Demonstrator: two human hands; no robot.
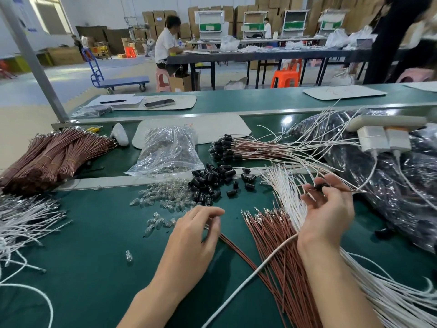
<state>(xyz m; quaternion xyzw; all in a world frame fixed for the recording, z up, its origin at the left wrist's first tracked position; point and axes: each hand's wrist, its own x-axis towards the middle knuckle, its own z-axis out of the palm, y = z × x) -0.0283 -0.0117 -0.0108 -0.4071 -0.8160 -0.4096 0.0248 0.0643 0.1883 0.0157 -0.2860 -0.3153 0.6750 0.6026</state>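
Close in on the green belt [94, 256], our left hand [196, 230] curls round the end of a thin brown wire [233, 245] — its tip hidden under the fingers — while our right hand [328, 209], palm up over the fanned leads [283, 233], pinches a small black cap [321, 186] at its fingertips, blurred and half covered. Just beyond lie a loose heap of glossy caps [210, 183], rounded clear glass bulbs [163, 197] and, farther back, a crinkled plastic bag [165, 152].
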